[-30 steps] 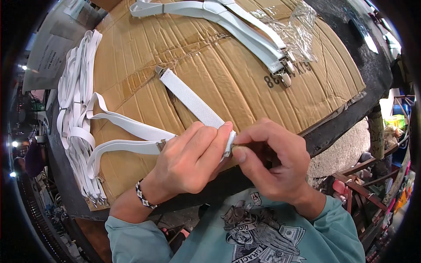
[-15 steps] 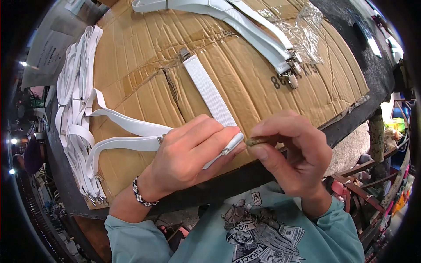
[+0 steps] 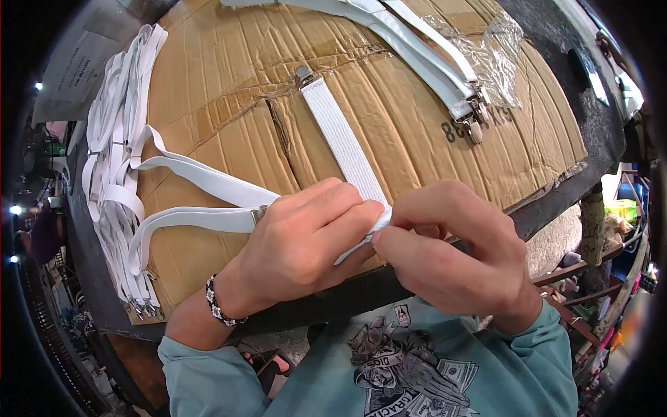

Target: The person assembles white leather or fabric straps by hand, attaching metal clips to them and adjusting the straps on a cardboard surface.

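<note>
My left hand (image 3: pixel 306 240) is closed around white elastic suspenders (image 3: pixel 347 149), gripping a folded part of the strap. One strap runs up the cardboard from this hand to a metal clip (image 3: pixel 304 75); others loop out leftward from a metal fitting (image 3: pixel 258 213) beside my knuckles. At the folded end, my right hand (image 3: pixel 458 250) is pinched, its thumb and fingertips touching the white strap. Whatever lies between those fingertips is hidden. Below the left hand, a short piece of strap hangs out.
A flattened cardboard sheet (image 3: pixel 222 76) covers the dark table (image 3: pixel 556 187). A bundle of white suspenders (image 3: pixel 114 160) lies along its left side. More suspenders with clips (image 3: pixel 417 59) lie at the top, beside crumpled clear plastic (image 3: pixel 501 55).
My right hand has moved left and its fingertips now meet the strap's folded end. The small brownish piece it pinched is out of sight. My left hand keeps its grip.
</note>
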`<state>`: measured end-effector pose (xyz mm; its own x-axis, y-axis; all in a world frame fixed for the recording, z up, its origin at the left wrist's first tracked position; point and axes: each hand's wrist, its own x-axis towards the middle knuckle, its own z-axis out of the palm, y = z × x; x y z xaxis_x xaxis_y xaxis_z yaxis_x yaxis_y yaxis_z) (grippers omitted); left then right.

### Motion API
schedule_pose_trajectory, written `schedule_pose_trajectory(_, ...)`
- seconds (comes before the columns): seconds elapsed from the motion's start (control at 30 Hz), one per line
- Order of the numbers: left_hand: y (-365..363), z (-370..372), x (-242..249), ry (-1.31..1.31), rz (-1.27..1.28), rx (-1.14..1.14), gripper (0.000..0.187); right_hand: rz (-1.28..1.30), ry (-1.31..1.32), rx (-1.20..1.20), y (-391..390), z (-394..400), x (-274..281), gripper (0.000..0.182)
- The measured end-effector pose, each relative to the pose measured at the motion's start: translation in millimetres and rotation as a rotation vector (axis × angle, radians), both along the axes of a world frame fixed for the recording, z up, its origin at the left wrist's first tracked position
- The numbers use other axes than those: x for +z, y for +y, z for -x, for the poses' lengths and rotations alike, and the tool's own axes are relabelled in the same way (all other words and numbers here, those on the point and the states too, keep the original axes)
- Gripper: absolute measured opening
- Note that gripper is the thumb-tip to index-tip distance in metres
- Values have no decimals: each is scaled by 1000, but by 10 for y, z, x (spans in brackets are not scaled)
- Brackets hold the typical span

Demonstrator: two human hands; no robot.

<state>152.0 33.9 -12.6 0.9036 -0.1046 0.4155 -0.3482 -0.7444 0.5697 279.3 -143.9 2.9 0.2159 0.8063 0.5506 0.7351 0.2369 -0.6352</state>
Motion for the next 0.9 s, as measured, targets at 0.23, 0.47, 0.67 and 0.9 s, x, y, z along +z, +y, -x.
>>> schedule_pose_trajectory(0.23, 5, 11, 9, 8, -34, 62, 30, 84, -46, -96, -67, -243, -159, 27)
schedule_pose_trajectory(0.47, -4, 9, 15, 10, -3, 31, 30, -47, 58, -20, 68, -9, -55, 28)
schedule_pose_trajectory(0.67, 5, 25, -11, 28, 13, 41, 28, 1, -18, -48, 45, -65, -70, 28)
schedule_pose_trajectory(0.9, 13, 16, 24, 40, 25, 31, 29, -30, 30, -30, 93, -27, -32, 31)
